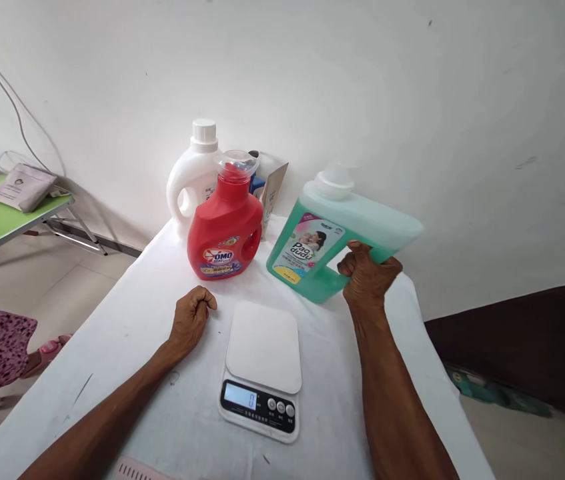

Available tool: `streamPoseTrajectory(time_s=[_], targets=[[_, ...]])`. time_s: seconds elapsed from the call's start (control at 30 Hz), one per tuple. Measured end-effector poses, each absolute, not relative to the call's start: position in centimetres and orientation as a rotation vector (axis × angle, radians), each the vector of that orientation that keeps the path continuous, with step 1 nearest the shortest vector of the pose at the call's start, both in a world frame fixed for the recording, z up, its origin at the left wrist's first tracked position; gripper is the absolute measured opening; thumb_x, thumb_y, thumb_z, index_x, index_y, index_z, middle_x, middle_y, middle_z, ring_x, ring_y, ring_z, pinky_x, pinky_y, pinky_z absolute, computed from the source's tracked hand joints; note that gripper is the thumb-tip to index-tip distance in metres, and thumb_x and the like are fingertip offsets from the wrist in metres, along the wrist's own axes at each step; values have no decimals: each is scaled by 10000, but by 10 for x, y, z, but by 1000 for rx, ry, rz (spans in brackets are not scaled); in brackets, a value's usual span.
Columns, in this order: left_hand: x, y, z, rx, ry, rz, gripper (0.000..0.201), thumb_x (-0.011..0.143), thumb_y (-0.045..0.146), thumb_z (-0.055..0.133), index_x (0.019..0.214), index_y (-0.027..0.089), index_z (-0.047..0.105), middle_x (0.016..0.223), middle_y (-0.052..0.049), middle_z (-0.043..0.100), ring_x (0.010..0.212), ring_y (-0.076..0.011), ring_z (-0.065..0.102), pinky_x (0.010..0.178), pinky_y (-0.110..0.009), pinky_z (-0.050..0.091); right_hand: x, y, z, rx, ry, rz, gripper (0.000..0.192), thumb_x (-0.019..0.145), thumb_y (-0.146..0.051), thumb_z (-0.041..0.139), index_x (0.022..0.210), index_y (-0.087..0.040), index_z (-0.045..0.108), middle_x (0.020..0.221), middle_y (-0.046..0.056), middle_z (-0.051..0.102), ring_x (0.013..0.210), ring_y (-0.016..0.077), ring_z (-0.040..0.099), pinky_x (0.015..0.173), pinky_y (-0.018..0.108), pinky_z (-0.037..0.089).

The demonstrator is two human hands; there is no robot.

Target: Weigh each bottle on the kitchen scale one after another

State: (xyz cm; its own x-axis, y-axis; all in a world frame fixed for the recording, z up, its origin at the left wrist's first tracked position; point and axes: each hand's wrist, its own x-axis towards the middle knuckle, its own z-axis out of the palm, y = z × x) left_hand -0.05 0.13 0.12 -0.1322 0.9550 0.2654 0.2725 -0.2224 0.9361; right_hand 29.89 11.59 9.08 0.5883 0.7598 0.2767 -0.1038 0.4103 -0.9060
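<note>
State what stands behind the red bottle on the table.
Behind the red bottle stands a white jug with a white cap, and beside it a blue item and a card packet against the wall. The red bottle hides their lower parts, so what the blue item is cannot be told.

Three detergent bottles are standing out: one green bottle [335,233] sitting in the right hand [368,277], one red bottle [225,223] and one white bottle [193,177] lying beyond the left hand [191,319]. One scale [262,370] is sitting between both hands.
</note>
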Motion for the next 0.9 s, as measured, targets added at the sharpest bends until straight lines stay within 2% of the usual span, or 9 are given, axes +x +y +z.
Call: streamPoseTrajectory(time_s=[0.23,0.43,0.63,0.77,0.9], targets=[[-1,3,-1,1553,1428,1377,249,739,81,401,691,209,609,579,42,509,531,-120,455,554,-254,372,323,83,99,-1077,-817,490,432,561,-321,923,469,-237,510,456,-101,360,387,60,309,349,247,211],[-2,3,-1,1595,1428,1381,264,738,61,398,690,211,610,589,35,526,569,-131,492,594,-263,398,324,52,123,-1122,-875,362,324,575,-213,834,427,-240,546,451,-77,388,417,85,327,381,283,207],[-3,3,-1,1565,1422,1396,256,737,71,406,681,212,612,581,35,522,557,-132,479,593,-267,393,315,15,157,-1032,-893,383,375,648,-179,746,424,-268,460,482,-64,324,432,93,283,413,288,181],[-4,3,-1,1556,1409,1397,239,740,91,413,686,212,612,578,34,518,542,-130,467,576,-264,384,301,-8,166,-949,-908,502,452,664,-247,835,494,-255,417,484,-91,276,411,73,240,377,261,174],[-5,2,1,1551,1402,1391,229,745,104,415,694,211,610,567,38,508,517,-125,448,546,-256,365,282,-21,160,-921,-899,648,560,630,-362,924,525,-234,389,468,-113,296,378,49,264,350,219,196]])
